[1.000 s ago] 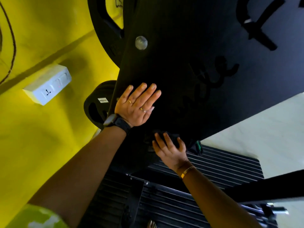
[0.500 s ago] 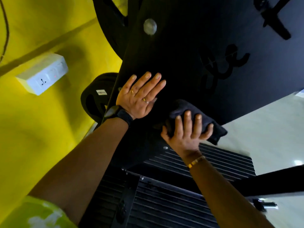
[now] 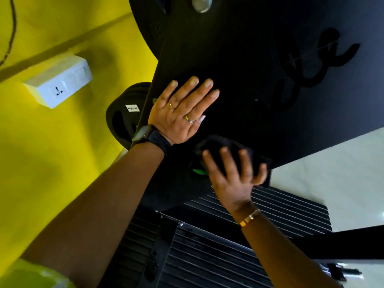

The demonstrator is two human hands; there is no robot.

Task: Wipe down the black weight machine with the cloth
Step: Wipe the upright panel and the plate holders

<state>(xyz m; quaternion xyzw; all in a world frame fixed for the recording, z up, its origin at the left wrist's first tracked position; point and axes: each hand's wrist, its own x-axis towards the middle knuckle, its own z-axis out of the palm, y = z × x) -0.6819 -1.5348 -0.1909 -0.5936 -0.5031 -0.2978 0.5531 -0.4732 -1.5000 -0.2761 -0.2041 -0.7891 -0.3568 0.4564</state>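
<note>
A bright yellow wall (image 3: pixel 62 163) filled the left of the frame, with a white socket box (image 3: pixel 59 80) mounted at upper left and pale floor (image 3: pixel 332 173) at right. The black weight machine (image 3: pixel 259 59) showed as a broad flat panel slanting from lower centre up to the upper right, above a ribbed black footplate (image 3: pixel 286 210).

The left hand (image 3: pixel 180 111) lay flat on the panel at frame centre, fingers straight and slightly fanned, bracing and holding nothing. Just below and to its right, the right hand (image 3: pixel 230 177) pressed a bunched dark cloth (image 3: pixel 224 150) against the panel's lower edge. Its fingers (image 3: pixel 225 156) were spread over the cloth, though motion blur hid any curl.

The cloth sat under the right hand, apart from the left. Most of the panel stretched away from the cloth toward the upper right, along its long axis, so the wiping stroke probably ran that way, clear of the bracing hand.
</note>
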